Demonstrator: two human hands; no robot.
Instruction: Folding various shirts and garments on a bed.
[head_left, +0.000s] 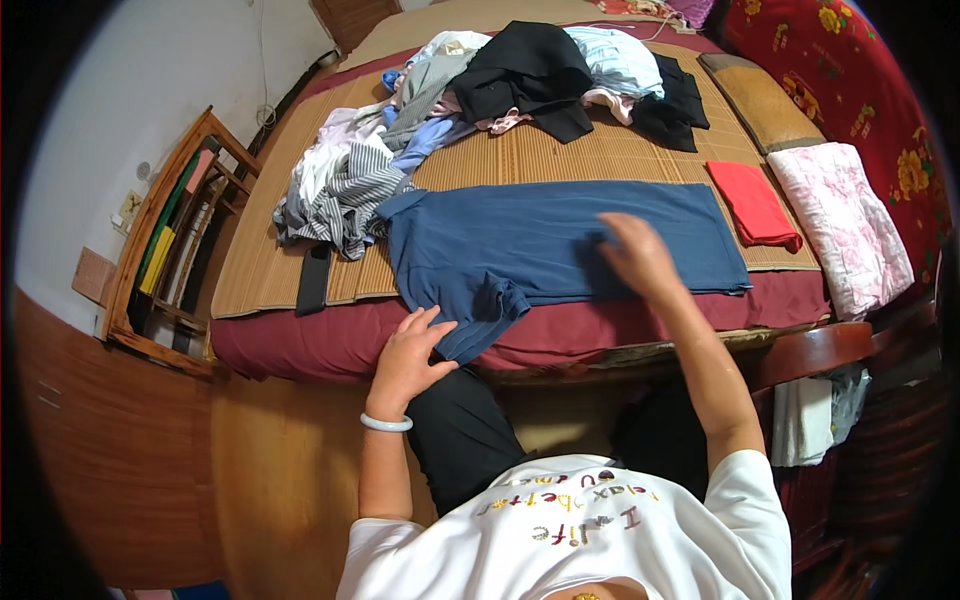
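A dark blue collared garment (555, 232) with a short sleeve lies spread lengthwise across the bed, its collar to the left and its hem to the right. The sleeve (487, 322) hangs towards me over the bed's front edge. Beside that sleeve's end is my left hand (409, 360), fingers apart; whether its fingertips touch the cloth cannot be told. My right hand (641, 255) is over the lower half of the garment, fingers spread and holding nothing, with a shadow on the cloth to its left.
Heaped clothes (442, 112) cover the bed's far side, including a black garment (525, 75). A smartphone (313, 277) lies on the bamboo mat (487, 161) at the left. To the right are a folded red cloth (754, 206) and a folded pink-and-white textile (840, 225). A wooden frame (124, 292) leans leftward.
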